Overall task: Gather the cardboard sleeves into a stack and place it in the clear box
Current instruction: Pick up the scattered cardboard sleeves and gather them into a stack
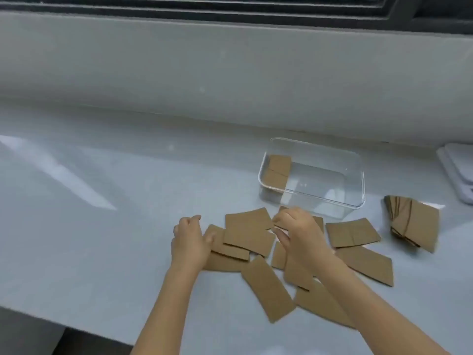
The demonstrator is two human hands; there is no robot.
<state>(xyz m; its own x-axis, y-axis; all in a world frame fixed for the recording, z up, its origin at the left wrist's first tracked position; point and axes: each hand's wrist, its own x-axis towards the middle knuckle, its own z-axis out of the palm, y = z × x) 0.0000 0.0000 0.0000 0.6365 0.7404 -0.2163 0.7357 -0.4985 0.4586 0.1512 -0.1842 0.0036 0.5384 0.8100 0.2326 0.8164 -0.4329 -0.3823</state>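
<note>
Several flat brown cardboard sleeves point(247, 233) lie scattered and overlapping on the pale table, in front of the clear box point(355, 180). Inside the box, at its left end, rests a small stack of sleeves point(277, 170). My left hand point(190, 239) presses its fingers on the left edge of the overlapping sleeves. My right hand point(297, 226) pinches the edge of a sleeve just in front of the box. A further bundle of sleeves point(412, 221) stands fanned out to the right of the box.
White flat trays point(458, 170) sit at the far right edge. A low grey wall under a window runs behind the table point(102, 226). The table's front edge point(76, 326) drops off at lower left.
</note>
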